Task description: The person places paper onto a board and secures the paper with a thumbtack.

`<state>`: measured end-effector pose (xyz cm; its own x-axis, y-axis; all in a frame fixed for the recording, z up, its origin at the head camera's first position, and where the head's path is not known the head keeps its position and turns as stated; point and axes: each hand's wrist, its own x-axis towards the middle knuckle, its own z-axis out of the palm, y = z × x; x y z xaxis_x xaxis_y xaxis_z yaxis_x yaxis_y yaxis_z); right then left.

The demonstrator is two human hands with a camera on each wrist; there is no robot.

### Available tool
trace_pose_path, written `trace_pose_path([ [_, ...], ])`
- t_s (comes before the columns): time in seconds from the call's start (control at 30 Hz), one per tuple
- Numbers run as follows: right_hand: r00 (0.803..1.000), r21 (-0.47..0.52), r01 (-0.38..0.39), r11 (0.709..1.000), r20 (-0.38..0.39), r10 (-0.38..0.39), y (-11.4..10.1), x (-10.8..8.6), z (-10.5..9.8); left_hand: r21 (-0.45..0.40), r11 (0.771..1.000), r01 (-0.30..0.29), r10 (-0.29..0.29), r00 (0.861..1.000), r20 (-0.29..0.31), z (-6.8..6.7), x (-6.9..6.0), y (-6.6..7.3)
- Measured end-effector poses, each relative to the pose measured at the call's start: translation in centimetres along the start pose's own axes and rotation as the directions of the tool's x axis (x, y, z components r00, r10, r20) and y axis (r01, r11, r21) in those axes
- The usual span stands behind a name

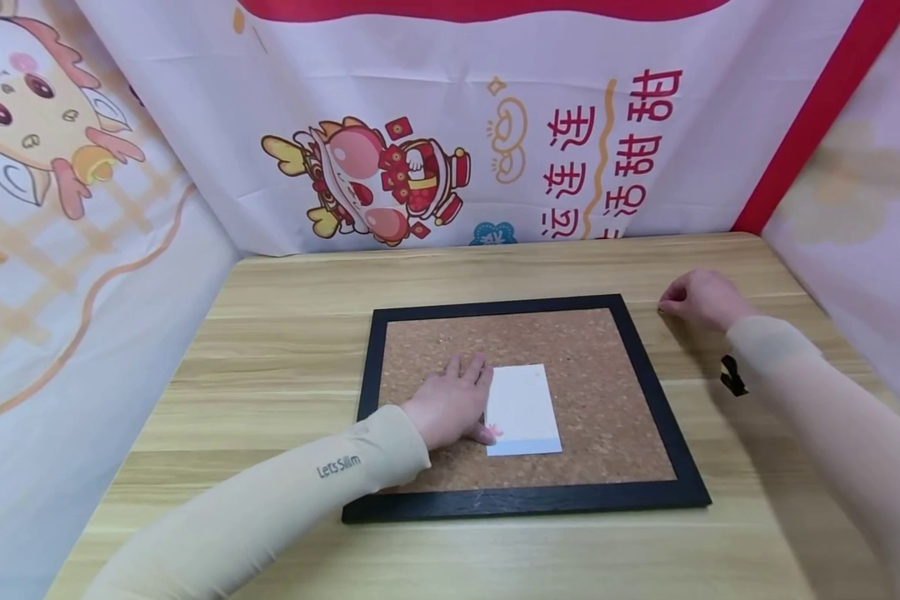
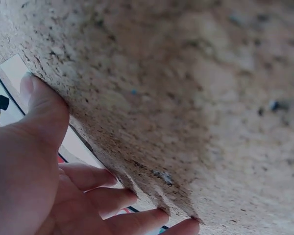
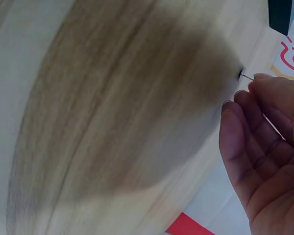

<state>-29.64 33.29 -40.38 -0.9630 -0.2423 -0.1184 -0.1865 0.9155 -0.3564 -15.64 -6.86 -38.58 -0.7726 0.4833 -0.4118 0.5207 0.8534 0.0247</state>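
Observation:
A white paper card [image 1: 523, 404] with a pale blue strip along its bottom and a small pink print lies on a black-framed cork board [image 1: 600, 400]. My left hand [image 1: 453, 404] rests on the cork with fingers spread, its fingertips and thumb at the card's left edge. In the left wrist view, the left hand [image 2: 63, 166] touches the cork with fairly straight fingers. Right of the board, my right hand [image 1: 701, 298] is low over the table. Thumb and forefinger of the right hand [image 3: 269, 132] pinch a thin pin [image 3: 247, 76] with a dark end near the tabletop.
The board lies flat on a wooden table [image 1: 270, 358]. Printed white cloth [image 1: 217, 108] hangs behind the table and along both sides. A small black and yellow piece [image 1: 733, 375] shows beside the right wrist. The board's black frame [image 1: 525, 500] forms a border around the cork.

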Motion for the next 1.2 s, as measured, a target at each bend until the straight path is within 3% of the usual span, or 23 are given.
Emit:
trace_pose_path([
  [0.37,1.0,-0.057,0.023,0.998,-0.005,-0.023,-0.1,-0.1,0.6,0.023,1.0,0.005,-0.005,1.0,0.002,0.2,0.2,0.2],
  [0.57,0.997,-0.006,0.049,0.999,-0.058,-0.05,-0.8,-0.6,0.0,0.019,1.0,0.015,-0.015,1.0,0.013,0.2,0.2,0.3],
  [0.77,0.982,0.102,0.102,0.99,-0.171,-0.084,-3.2,-1.8,-2.0,0.005,1.0,0.016,-0.017,1.0,0.015,0.2,0.3,0.3],
  [0.97,0.982,0.25,0.075,0.965,-0.184,-0.028,-6.1,-3.9,-3.4,-0.002,1.0,0.019,-0.019,1.0,0.021,0.2,0.2,0.3],
  [1.2,0.965,0.265,0.149,0.953,-0.248,-0.082,-9.2,-5.9,-3.3,-0.002,1.0,0.02,-0.02,1.0,0.019,0.2,0.2,0.4],
])
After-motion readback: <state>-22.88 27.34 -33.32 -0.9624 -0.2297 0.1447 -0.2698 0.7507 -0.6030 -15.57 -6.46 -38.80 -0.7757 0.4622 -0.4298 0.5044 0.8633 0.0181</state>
